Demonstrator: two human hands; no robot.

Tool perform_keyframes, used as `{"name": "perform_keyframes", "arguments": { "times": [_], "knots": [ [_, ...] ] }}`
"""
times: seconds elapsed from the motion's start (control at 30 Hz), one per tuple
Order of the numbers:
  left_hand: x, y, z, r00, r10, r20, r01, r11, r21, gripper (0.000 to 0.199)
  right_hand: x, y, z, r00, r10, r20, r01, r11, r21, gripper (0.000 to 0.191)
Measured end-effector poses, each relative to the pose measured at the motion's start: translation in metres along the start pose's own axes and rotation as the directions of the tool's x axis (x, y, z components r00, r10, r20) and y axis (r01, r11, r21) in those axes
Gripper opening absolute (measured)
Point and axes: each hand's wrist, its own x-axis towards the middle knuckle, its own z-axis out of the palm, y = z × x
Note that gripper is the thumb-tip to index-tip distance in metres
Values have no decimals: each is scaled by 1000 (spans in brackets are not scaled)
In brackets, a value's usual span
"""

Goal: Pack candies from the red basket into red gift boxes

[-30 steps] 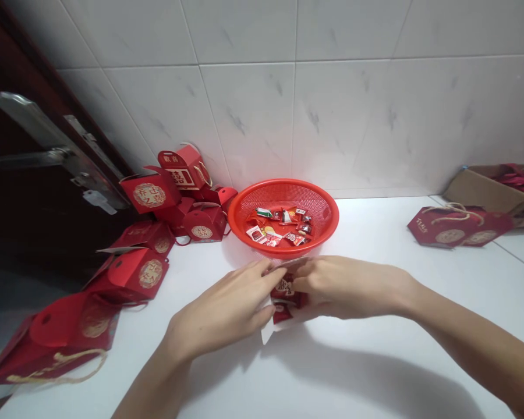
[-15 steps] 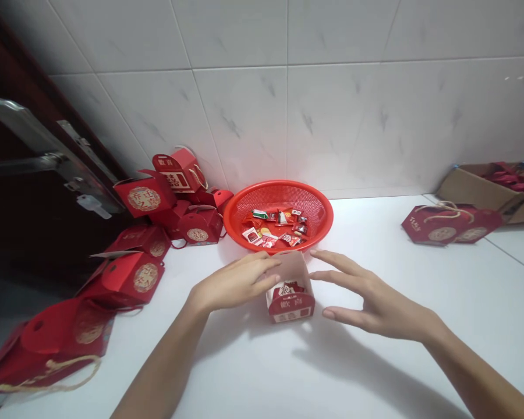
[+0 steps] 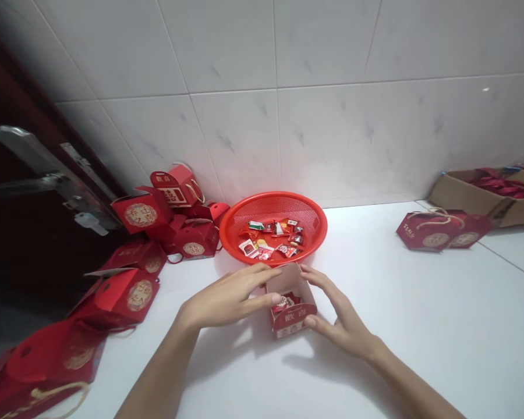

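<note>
A small red paper gift box (image 3: 295, 315) stands upright on the white surface in front of me, its top open and pale inside. Wrapped candies (image 3: 289, 301) lie in the bottom of it. My left hand (image 3: 227, 295) holds the box's left side, fingers reaching along the back and the thumb over the wall. On the other side, my right hand (image 3: 341, 319) spans the right wall, with fingertips at the back edge and the thumb at the front corner. Just behind the box is a red plastic basket (image 3: 322, 230) with several wrapped candies and snacks.
Several red gift boxes (image 3: 117, 299) are piled and lined up along the left, beside a dark door with a metal handle (image 3: 26, 185). To the right lie flat red boxes with cord handles (image 3: 436, 231) and a cardboard box (image 3: 458, 189) of dark red items. A tiled wall rises behind.
My right hand has moved in from the right and now touches the box. My left hand remains at its left side. The view has tilted up slightly.
</note>
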Motion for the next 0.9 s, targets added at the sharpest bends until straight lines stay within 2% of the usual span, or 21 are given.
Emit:
{"name": "perform_keyframes", "arguments": {
  "times": [0.17, 0.4, 0.73, 0.9],
  "knots": [
    [1, 8, 3, 999, 45, 13, -45, 999, 25, 47, -11, 0, 5, 994, -88, -57, 83, 993, -89, 58],
    [2, 9, 12, 998, 27, -61, -27, 1000, 9, 50, -16, -5, 7, 981, -189, -49, 182, 975, -124, 44],
    [6, 12, 13, 999, -7, -38, 8, 1000, 7, 42, -19, -13, 5, 991, -124, 46, 127, 988, -83, 25],
    [1, 9, 10, 1000, 17, -25, -17, 1000, 4, 47, -25, -13, 8, 994, -113, 6, 113, 983, -145, 24]
  ]
}}
